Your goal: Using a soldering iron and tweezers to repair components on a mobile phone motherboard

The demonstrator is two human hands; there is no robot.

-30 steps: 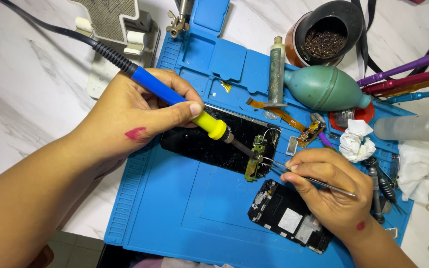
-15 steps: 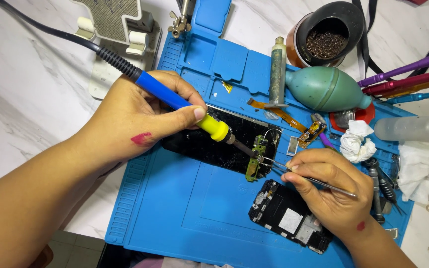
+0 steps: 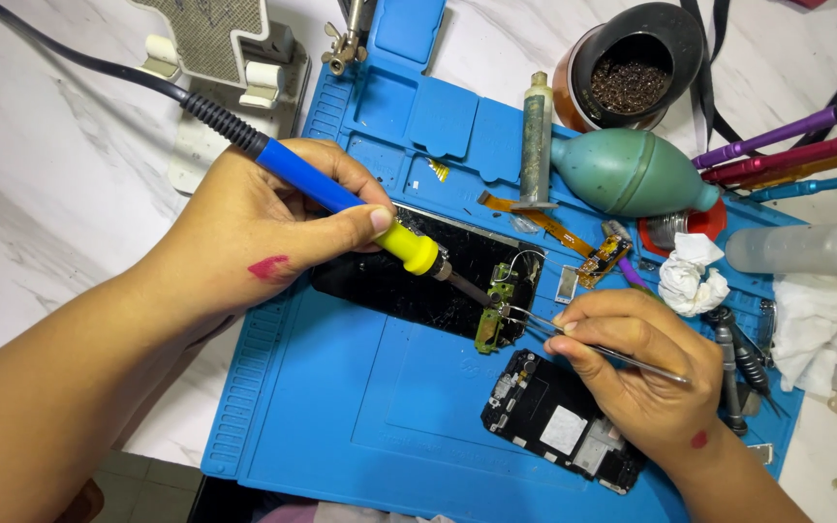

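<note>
Holding one soldering iron [image 3: 341, 199], one tweezers [image 3: 593, 344].

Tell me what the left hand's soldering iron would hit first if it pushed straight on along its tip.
The left hand aims the soldering iron down-right. Its tip already looks to meet the small green board, where the tweezers in the right hand also reach; depth is unclear.

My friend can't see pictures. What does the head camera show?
The left hand holds a soldering iron to a small green board that the right hand steadies with tweezers, above a blue mat.
</note>
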